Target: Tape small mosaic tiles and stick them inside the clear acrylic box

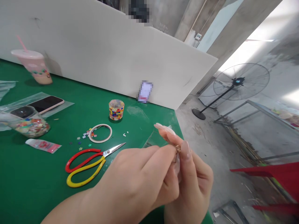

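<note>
My left hand [137, 177] and my right hand [193, 183] meet over the near right corner of the green table [35, 186]. Between their fingertips they pinch a small gold-coloured metal ring or clasp [177, 148]. A clear plastic piece [155, 138] lies on the table just beyond the fingers. Red-and-yellow scissors [88, 161] lie shut to the left of my left hand.
A white hoop [100, 133] with small tiles lies past the scissors, a mosaic cup [116, 109] behind it. At left are a jar of coloured bits [31, 126], a pink tube [43, 145], a phone [48, 103] and a pink drink cup [35, 67]. A white board [105, 56] backs the table. A fan [235, 84] stands right.
</note>
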The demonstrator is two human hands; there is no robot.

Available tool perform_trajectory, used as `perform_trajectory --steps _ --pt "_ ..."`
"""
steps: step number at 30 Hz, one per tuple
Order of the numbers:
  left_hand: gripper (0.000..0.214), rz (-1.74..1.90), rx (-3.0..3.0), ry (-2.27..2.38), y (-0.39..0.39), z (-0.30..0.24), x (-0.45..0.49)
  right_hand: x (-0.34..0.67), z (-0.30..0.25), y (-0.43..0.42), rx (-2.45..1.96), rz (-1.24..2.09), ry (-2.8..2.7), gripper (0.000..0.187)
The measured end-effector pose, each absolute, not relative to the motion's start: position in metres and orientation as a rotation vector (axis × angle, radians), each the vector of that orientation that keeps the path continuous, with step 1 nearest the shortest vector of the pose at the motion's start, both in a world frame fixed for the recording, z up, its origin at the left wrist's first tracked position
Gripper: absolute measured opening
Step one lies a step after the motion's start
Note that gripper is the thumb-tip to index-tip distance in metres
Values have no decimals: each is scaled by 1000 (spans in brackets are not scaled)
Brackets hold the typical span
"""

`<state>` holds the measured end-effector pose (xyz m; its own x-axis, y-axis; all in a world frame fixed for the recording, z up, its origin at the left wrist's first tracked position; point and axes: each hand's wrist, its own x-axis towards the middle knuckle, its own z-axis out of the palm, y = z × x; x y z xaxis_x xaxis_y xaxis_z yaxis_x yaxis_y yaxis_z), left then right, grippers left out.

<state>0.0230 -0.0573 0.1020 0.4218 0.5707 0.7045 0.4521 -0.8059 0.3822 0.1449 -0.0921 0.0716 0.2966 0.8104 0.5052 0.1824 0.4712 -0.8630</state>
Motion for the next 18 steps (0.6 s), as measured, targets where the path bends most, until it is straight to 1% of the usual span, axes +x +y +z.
perform_trajectory --steps 3,7,13,18 --pt "36 1360 2534 883 -57 99 22 145 73 -94 -1046 470 -1256 29" --pt "35 1248 2582 904 -59 101 18 145 73 -93 -1060 392 -1312 31" --pt "31 1422 2599 896 -54 100 20 147 72 -91 -1132 247 -1429 33" --pt "28 1481 2576 924 -54 96 22 147 70 -92 -1134 284 -1409 34"
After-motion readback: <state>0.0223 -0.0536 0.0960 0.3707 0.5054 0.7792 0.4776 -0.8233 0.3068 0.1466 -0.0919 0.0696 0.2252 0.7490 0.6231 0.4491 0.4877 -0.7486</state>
